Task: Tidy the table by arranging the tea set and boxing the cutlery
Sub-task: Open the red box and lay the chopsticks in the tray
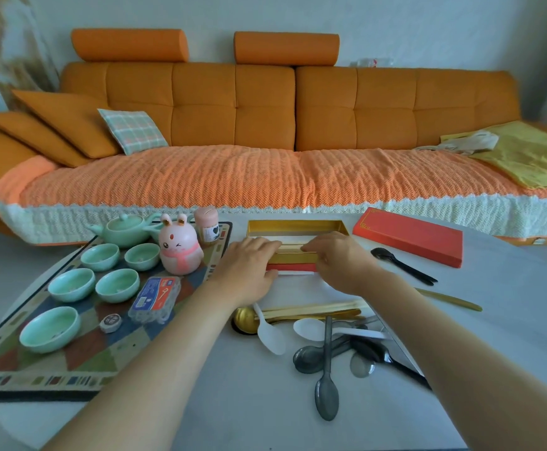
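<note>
Head view: the left hand (249, 260) lay with fingers straight across the slim gold chopsticks (293, 247) inside the shallow gold-lined box (295, 225), pressing rather than clasping. The right hand (337, 255) met them from the other end, its hold undeterminable. The flat red lid (408, 236) lay right of the box, and glossy plastic spoons (270, 335), white, grey and black, lay heaped nearer the person on the smooth white table (509, 327).

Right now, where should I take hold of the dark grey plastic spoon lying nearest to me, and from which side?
I would pinch the dark grey plastic spoon at its neck, just above the bowl, coming straight down from the near side. That end lies alone on the white table, while the far handle end crosses the other plastic spoons.
</note>
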Demonstrator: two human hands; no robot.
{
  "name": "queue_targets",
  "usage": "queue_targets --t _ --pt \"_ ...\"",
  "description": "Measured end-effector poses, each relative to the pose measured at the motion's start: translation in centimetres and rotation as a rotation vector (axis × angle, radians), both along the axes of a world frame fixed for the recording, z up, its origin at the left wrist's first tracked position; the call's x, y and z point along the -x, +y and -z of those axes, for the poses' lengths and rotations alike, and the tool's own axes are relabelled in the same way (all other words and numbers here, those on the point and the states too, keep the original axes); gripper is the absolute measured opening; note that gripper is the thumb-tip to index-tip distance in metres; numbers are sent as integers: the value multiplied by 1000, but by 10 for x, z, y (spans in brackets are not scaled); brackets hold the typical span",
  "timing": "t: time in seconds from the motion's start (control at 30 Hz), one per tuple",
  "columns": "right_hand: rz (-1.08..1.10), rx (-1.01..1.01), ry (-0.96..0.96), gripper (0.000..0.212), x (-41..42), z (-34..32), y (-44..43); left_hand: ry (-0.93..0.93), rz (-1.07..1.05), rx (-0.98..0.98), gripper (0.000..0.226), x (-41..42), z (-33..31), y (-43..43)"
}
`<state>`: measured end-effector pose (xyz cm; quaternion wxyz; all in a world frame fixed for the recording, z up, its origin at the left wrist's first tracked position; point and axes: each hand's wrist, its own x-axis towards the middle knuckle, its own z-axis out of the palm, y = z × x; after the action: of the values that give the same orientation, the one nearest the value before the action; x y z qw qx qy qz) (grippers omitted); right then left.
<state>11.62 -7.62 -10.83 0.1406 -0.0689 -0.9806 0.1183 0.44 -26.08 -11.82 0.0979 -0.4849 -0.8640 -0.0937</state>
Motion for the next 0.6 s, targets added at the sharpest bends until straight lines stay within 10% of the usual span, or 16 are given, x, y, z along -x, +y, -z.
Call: queue_targets --t 0.13,0.37,0.6 --pt "-80 8 151 31 -3 -8 -5 116 28 -134 40 -4 -8 -3" --pt "-179 65 -388 21 -24 -25 -27 -201 82 -25 9 -29 -15 -14" --pt "-118 30 -371 14 -26 -17 -34 -312 78 72 19 -36 -16 -22"
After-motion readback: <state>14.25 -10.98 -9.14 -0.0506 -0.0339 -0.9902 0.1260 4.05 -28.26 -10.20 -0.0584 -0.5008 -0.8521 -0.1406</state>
